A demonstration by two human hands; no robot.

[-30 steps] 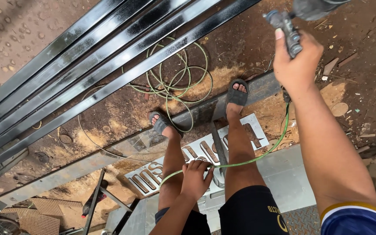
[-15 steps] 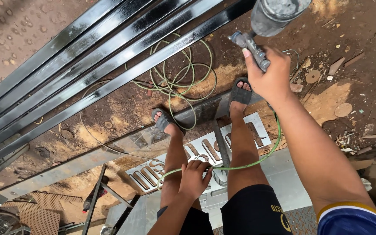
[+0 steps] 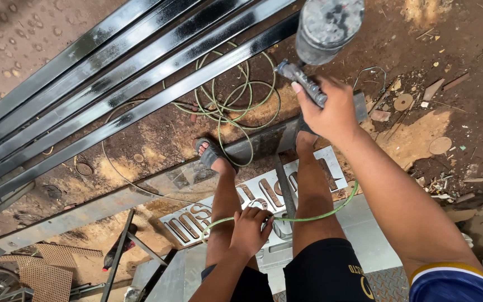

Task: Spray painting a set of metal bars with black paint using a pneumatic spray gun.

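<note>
1. Your right hand (image 3: 331,112) is wrapped tight around the grip of a spray gun (image 3: 314,50), its dull grey metal cup speckled with dried paint and held high over the dirt floor, just off the end of the nearest bar.
2. Your left hand (image 3: 250,229) is closed loosely around the thin green hose (image 3: 308,215), pinching a loop of it in front of your knees; the hose runs under your right arm and back to slack coils (image 3: 236,95) on the ground by your sandalled feet.
3. By the look of it, you are in the middle of coating the black steel bars (image 3: 124,84): long, square-section tubes laid side by side toward the floor's far left corner, glossy and wet-looking, with some duller patches.
4. A next pass would call for a steady gun angle along one bar, and for the hose to be kept clear of the fresh surface.
5. You stand on a pale cut-out metal plate (image 3: 264,196) with rusty edges, at the near edge of the floor; scrap discs and offcuts litter the brown earth to your right.
</note>
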